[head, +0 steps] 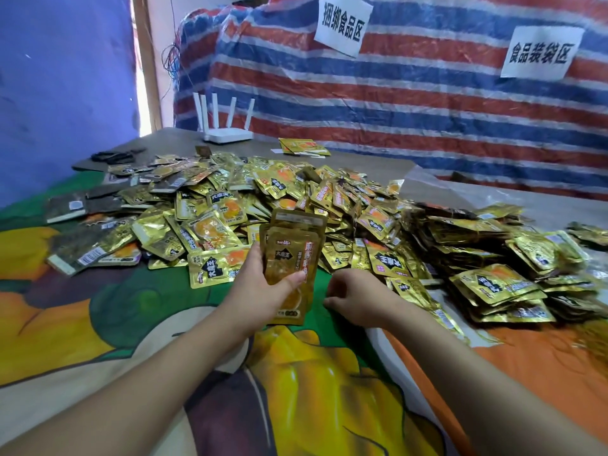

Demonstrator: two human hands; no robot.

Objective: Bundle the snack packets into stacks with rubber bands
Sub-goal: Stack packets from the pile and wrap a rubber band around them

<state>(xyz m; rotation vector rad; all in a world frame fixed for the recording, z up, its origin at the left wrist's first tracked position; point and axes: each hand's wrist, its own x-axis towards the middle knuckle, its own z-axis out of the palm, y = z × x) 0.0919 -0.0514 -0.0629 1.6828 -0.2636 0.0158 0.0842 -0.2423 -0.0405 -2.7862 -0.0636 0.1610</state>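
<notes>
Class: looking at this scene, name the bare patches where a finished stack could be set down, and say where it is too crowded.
Free: the printed cloth near the person, below the packet pile and around both forearms; also the grey tabletop between the router and the pile. Crowded: the pile itself and the packed packets at right, beside the right hand.

Makeshift packing workshop, probably: striped tarp wall (427, 103), paper zone signs (343, 26), heaped snack packets (329, 205).

Glossy gold foil packets (289, 255) (crinkled) on printed cloth (131, 324).
</notes>
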